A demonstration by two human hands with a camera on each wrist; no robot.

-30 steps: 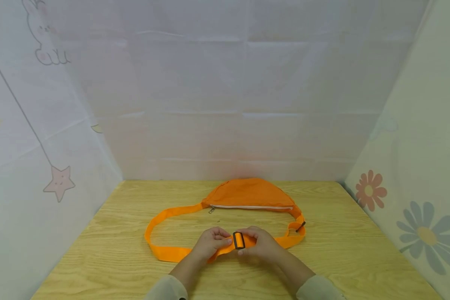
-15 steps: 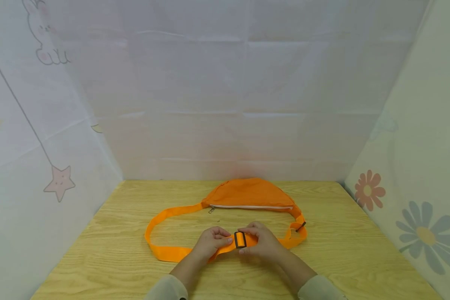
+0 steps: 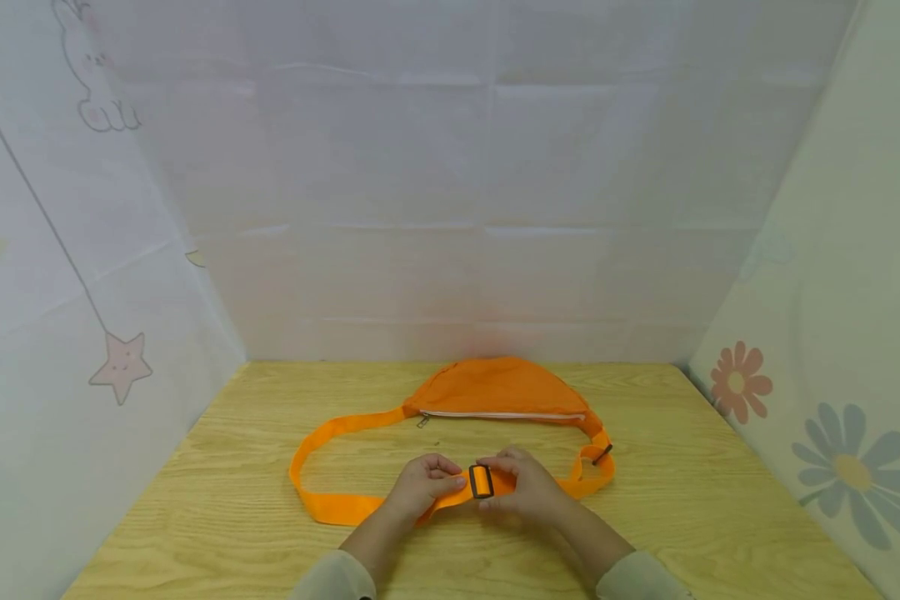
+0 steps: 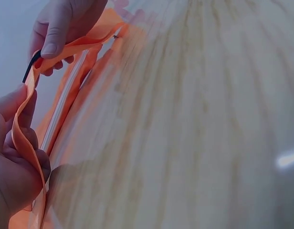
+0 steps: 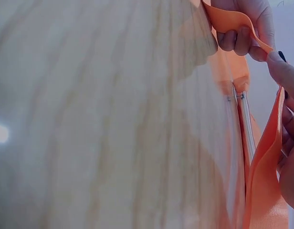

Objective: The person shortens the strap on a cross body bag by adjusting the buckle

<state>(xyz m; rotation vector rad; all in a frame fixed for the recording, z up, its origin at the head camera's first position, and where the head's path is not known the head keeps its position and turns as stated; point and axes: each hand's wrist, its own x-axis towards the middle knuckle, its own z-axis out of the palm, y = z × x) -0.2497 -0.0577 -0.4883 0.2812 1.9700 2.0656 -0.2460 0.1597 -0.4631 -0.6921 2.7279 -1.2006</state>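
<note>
An orange waist bag (image 3: pixel 498 387) lies at the back of the table, its pale zipper (image 3: pixel 502 414) facing me. Its orange strap (image 3: pixel 341 507) loops forward across the wood. Near the front, my left hand (image 3: pixel 420 487) pinches the strap just left of a black slide buckle (image 3: pixel 473 483). My right hand (image 3: pixel 531 493) holds that buckle at its right side, thumb below and fingers above. In the left wrist view the strap (image 4: pixel 24 138) runs over the left fingers, raised off the table. Webbing also hangs in a fold beside the right hand (image 5: pixel 292 162) in its wrist view.
A second black buckle (image 3: pixel 603 454) sits on the strap at the right, by a small loop of webbing. The metal zipper pull (image 3: pixel 423 422) hangs at the bag's left end. Printed cloth walls (image 3: pixel 487 208) enclose the wooden table (image 3: pixel 217 500) at the back and sides.
My right hand and the slide buckle have shifted very slightly to the right. The strap's right end has edged outward a little. My left hand and the bag have stayed put.
</note>
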